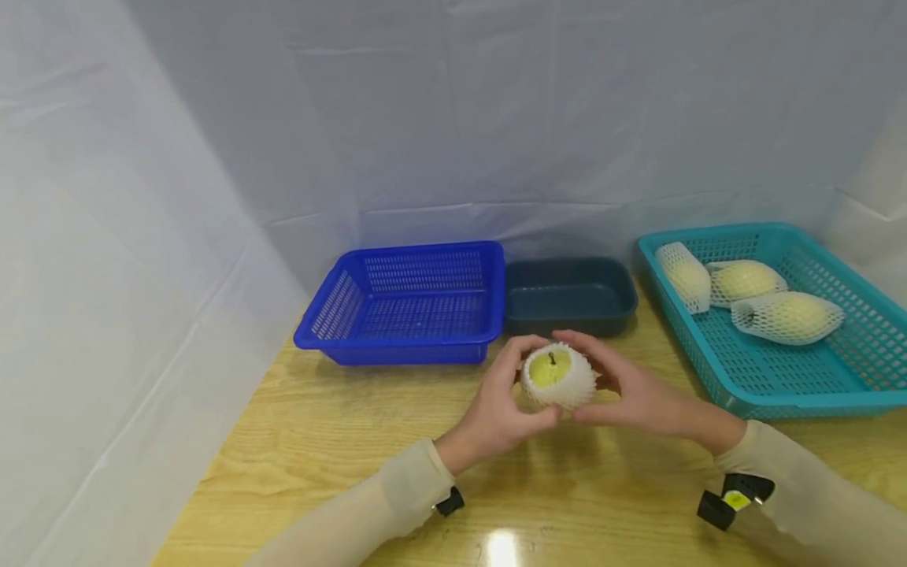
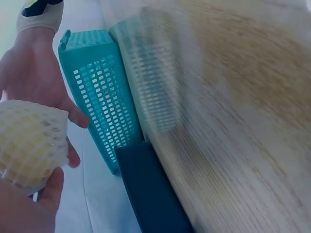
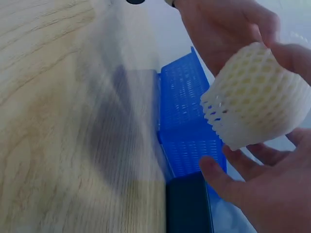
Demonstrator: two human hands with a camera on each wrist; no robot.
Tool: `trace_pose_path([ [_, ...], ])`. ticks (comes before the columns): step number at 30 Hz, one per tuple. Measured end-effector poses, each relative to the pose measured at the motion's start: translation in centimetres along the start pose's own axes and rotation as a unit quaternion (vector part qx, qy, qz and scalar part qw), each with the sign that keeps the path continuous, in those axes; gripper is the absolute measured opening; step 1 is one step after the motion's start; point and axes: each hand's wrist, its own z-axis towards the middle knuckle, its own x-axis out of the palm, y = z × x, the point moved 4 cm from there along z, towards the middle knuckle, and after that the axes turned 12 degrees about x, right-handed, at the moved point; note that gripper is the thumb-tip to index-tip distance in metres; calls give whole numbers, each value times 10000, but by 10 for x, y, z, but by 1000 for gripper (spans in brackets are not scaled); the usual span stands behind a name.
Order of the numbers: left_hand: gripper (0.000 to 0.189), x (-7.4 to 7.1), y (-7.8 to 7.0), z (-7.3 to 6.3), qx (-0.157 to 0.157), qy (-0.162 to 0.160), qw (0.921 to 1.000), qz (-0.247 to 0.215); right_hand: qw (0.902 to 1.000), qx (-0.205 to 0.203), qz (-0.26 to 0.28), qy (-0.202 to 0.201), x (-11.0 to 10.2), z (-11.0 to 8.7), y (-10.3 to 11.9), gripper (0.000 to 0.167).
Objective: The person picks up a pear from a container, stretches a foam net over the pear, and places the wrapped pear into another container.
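Note:
A yellow-green pear (image 1: 550, 367) with a dark stem, wrapped in a white foam net (image 1: 575, 386), is between both hands above the wooden table. My left hand (image 1: 505, 405) holds it from the left, thumb and fingers curled round the net. From the right, my right hand (image 1: 638, 394) reaches round it with fingertips at the far side. In the right wrist view, the right thumb (image 3: 218, 177) stands apart from the net (image 3: 257, 97), while the other fingers pass beneath it, their tips partly hidden.
A blue slotted basket (image 1: 400, 354) and a dark teal tray (image 1: 570, 324) stand along the back. At right, a turquoise basket (image 1: 808, 405) contains a netted fruit (image 1: 685, 279) by its left wall and two more netted fruits. White sheeting (image 1: 453, 118) hangs behind and at the sides.

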Motion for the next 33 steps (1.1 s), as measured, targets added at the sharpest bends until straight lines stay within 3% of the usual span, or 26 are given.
trace_pose_path([
  [3, 69, 1, -1, 0, 163, 21, 9998, -131, 9993, -14, 275, 239, 0, 0, 1, 82],
  [6, 68, 1, 0, 0, 114, -51, 9997, -210, 9997, 109, 191, 83, 1, -1, 2, 79],
  [14, 61, 1, 3, -3, -561, -291, 9980, -40, 9941, 757, -131, -769, 2, 0, -1, 76],
  [19, 66, 7, 2, -1, -800, -231, 9965, 61, 9901, 715, -306, -1165, 7, 2, -4, 76],
  [23, 68, 11, 3, 2, -1066, -316, 9938, 60, 9895, 782, -311, -1174, 13, 2, -3, 78],
  [28, 64, 7, 10, 2, -1401, -669, 9867, -486, 9885, 1009, -235, -1097, 16, 2, -1, 79],
  [33, 65, 1, 15, 1, -1418, -895, 9768, -1329, 9919, 724, -114, -1038, 13, 1, 5, 64],
])
